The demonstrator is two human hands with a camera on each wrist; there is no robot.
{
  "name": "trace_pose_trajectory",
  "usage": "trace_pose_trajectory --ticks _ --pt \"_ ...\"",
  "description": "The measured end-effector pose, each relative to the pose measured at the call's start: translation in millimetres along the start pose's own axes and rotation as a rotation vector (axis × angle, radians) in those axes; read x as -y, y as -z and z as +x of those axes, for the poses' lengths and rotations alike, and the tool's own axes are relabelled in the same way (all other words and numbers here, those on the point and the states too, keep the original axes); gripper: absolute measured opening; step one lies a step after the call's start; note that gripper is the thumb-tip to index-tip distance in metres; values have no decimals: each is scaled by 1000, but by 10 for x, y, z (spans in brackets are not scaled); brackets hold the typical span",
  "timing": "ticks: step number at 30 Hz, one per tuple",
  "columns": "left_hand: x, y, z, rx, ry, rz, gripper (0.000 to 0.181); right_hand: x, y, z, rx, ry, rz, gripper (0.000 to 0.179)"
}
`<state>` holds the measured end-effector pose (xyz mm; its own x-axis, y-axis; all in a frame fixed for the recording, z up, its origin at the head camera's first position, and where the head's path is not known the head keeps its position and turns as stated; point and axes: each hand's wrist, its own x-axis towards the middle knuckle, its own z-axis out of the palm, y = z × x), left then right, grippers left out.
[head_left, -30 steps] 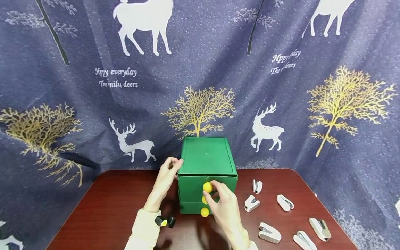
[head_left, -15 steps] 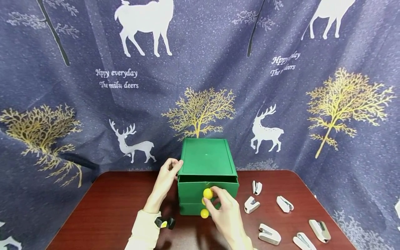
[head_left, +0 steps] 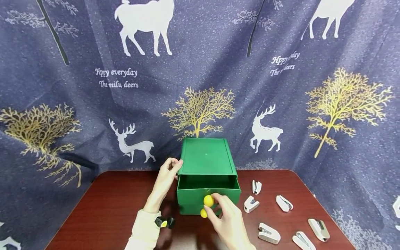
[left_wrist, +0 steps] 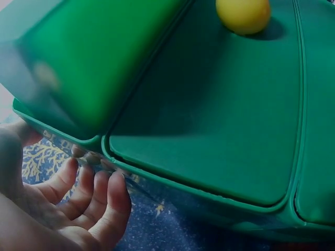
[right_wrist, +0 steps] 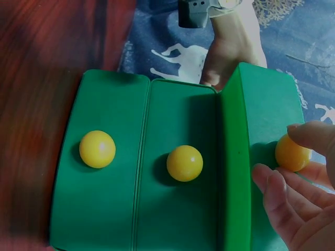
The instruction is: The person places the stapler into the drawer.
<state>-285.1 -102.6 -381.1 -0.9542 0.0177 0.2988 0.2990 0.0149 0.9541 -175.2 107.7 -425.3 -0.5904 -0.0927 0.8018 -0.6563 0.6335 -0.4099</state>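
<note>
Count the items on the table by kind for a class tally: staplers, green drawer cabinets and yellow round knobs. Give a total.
Staplers: 6
Green drawer cabinet: 1
Yellow round knobs: 3, all on the cabinet's drawers
Total: 10

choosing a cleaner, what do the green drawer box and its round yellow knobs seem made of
Green drawer box: probably satin plastic, given thin rims and soft sheen. Round yellow knobs: smooth, softly shiny, evenly coloured; perhaps plastic or painted wood.
</note>
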Motion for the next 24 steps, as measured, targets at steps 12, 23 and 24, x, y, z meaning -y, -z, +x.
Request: trace_pose_trajectory --ticks 12,23,24 --pt "-12 -2 0 -4 7 11 17 50 70 -90 -10 70 20 46" --pt "131 14 68 -10 0 1 18 62 110 -163 -21 125 -5 31" --pt "171 17 85 -13 0 -5 19 67 115 -172 -21 125 -7 30"
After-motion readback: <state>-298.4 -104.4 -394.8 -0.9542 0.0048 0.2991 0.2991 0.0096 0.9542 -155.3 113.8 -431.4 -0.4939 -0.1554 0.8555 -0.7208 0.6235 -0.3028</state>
